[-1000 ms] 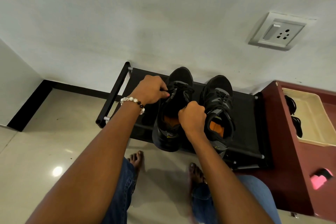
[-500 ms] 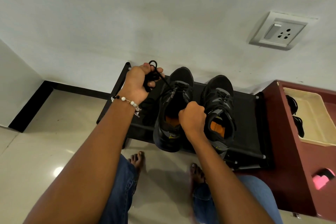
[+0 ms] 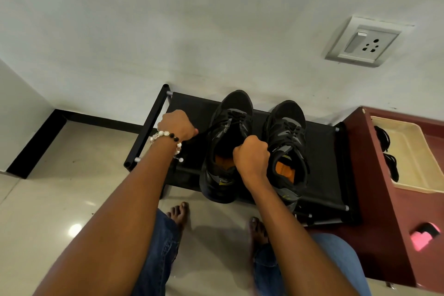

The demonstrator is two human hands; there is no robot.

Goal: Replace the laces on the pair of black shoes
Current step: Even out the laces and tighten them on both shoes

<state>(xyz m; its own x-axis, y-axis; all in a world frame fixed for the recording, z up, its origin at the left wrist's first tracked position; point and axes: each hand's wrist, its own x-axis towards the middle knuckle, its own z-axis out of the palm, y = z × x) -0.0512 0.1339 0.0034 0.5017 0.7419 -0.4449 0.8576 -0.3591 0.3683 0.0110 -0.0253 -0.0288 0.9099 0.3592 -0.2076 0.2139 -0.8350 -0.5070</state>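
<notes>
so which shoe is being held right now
The left shoe: the right hand grips its collar. The other shoe sits untouched beside it.

beaded bracelet (image 3: pixel 168 138), blue jeans (image 3: pixel 158 252), bare feet (image 3: pixel 179 214)

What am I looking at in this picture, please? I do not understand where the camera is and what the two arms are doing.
There is no machine here. A person wears one camera on the head, so you look down along the person's own two arms, with the jeans and bare feet below.

In front stands a low black shoe rack against the wall. Two black shoes rest on it: the left shoe and the right shoe, both with orange insoles.

The right hand grips the left shoe at its opening. The left hand, with a bead bracelet on the wrist, is closed around a black lace that runs from that shoe.

At the right stands a dark red cabinet; a wall socket is above.
</notes>
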